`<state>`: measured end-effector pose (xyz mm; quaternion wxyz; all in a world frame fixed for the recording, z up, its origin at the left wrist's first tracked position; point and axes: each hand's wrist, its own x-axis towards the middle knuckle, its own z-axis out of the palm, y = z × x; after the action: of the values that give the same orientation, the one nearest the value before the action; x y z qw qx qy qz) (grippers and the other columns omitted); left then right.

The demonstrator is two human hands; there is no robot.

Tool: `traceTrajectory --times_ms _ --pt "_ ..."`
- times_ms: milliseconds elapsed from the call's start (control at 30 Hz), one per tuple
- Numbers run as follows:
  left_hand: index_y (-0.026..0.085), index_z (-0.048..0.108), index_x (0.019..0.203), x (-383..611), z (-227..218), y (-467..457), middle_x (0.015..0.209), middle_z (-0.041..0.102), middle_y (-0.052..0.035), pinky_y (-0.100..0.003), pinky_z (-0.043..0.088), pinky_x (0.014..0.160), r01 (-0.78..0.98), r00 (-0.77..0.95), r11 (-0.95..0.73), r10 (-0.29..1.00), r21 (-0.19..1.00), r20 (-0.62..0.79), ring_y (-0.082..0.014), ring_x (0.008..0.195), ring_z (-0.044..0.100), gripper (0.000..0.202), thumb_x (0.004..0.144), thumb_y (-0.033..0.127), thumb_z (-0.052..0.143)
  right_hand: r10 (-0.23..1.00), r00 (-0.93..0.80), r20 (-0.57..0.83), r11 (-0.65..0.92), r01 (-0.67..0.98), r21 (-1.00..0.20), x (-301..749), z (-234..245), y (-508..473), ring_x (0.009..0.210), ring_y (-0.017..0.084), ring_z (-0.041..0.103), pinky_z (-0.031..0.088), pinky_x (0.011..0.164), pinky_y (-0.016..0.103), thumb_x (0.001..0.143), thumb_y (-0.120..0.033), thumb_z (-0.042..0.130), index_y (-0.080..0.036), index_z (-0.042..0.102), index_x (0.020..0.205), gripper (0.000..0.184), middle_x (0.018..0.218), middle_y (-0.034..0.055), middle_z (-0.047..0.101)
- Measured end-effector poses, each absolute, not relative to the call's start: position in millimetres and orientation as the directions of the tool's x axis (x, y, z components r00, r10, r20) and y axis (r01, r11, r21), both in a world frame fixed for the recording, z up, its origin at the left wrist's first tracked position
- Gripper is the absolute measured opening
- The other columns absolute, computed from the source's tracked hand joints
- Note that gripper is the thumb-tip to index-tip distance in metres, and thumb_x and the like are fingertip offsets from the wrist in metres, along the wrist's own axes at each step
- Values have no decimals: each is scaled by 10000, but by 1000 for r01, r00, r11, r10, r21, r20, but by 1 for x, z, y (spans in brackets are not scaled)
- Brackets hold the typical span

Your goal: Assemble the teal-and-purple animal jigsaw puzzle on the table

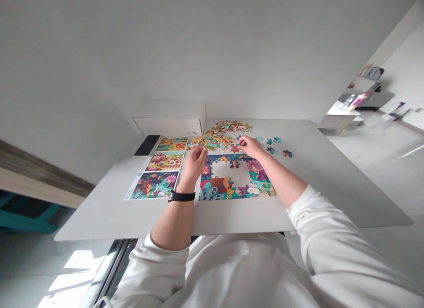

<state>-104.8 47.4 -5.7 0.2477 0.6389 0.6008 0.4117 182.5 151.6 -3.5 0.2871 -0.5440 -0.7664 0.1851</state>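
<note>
A partly assembled jigsaw puzzle (236,188) with a colourful garden scene lies on the white table, with a bare gap in its middle. My left hand (196,161), with a black band on the wrist, hangs with bunched fingers over the loose pieces (210,142). My right hand (251,146) is at the puzzle's top edge, next to a reddish-brown piece (235,148). Whether either hand holds a small piece is hidden by the fingers. More pieces lie in a heap (232,126) at the far side, and a few teal ones (271,142) are scattered to the right.
Several printed picture sheets (162,169) lie left of the puzzle. A black phone (147,145) sits at the far left and a white box (168,118) at the far edge. The white table's rim (232,232) runs in front of me, above a pale floor.
</note>
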Motion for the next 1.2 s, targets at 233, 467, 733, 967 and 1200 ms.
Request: traceTrajectory --times_ms 233,467,733,967,1200 --pt "196 715 1064 -92 -1 37 873 721 -31 -231 459 629 424 -30 -233 962 875 271 -137 693 606 391 970 564 620 874 -375 309 446 368 -816 160 0 76 827 189 708 572 824 331 948 -354 682 -233 750 1058 177 946 22 788" --pt "160 790 1012 -81 4 27 843 767 -61 -249 461 626 448 296 -232 950 863 102 -163 723 639 522 840 651 757 870 -417 264 416 330 -848 144 -10 43 855 199 773 608 840 340 987 -365 683 -230 776 1046 175 982 39 833" --pt "178 714 872 -85 0 27 732 690 -14 -241 398 566 477 306 -224 949 850 79 -131 635 558 363 813 534 745 883 -355 308 429 340 -837 141 -19 45 920 200 757 603 892 353 1025 -398 652 -236 748 1199 257 1074 63 817" --pt "193 668 880 -84 2 28 819 734 -68 -250 491 610 353 251 -123 967 928 33 -146 682 631 456 880 647 707 895 -382 230 361 320 -876 141 -32 51 889 204 768 615 882 355 1016 -378 656 -245 706 1146 193 983 37 808" --pt "178 691 921 -83 0 30 820 746 -63 -230 449 560 314 114 -128 989 941 97 -134 647 620 555 873 730 719 905 -363 223 370 410 -834 142 -32 50 865 213 756 609 848 357 999 -317 688 -246 731 1107 136 973 34 804"
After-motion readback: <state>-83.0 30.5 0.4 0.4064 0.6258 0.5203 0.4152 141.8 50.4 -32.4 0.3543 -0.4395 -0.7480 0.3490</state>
